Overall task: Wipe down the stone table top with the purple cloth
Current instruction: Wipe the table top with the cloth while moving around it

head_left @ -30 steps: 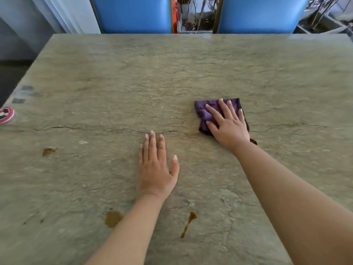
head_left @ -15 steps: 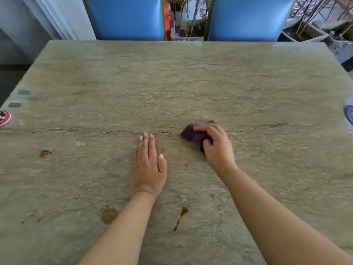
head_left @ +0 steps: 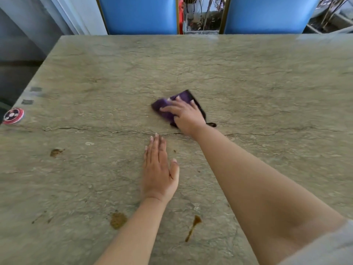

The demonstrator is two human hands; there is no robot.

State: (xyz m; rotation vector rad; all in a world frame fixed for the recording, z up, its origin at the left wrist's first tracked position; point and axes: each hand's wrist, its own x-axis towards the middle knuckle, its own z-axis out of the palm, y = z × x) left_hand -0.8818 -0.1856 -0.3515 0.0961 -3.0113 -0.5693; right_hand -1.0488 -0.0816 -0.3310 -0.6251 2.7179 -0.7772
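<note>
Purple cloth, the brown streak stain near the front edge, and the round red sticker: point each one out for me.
purple cloth (head_left: 164,109): head view, on its bare left part.
brown streak stain (head_left: 194,223): head view, on its wider upper end.
round red sticker (head_left: 13,115): head view, on its middle.

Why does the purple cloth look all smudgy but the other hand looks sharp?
In the head view, the purple cloth and the right hand pressing on it are smeared by motion blur, fingertips especially; the left hand lies flat on the stone table top and looks crisp; the wide lens bows the table's edges, and pale glare washes its far edge.
</note>
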